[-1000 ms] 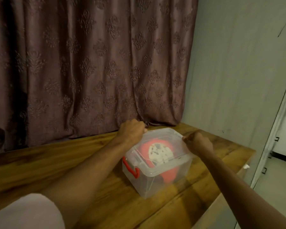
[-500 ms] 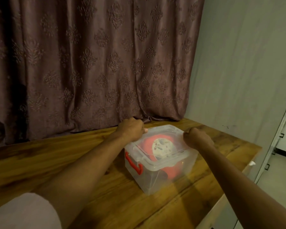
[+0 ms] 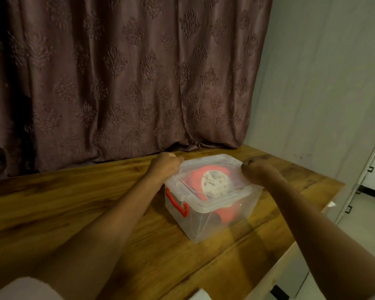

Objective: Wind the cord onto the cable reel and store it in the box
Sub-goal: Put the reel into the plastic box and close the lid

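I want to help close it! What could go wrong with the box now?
The box sits near the table edge, so hard pushing by the left hand and right hand on the lid might slide it off. The lid could stay unlatched over the reel. Fingers might get pinched under the rim.

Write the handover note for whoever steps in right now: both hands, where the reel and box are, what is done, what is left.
Left hand: grips the far-left edge of the lid.
Right hand: grips the lid's far-right edge.
Cable reel: red, with a white hub, inside the clear box on the wooden table.
Done: reel is in the box, lid laid on top; no loose cord shows outside.
Left: press the lid home. The red latch on the left end hangs down and probably wants snapping up; the other end is hidden.
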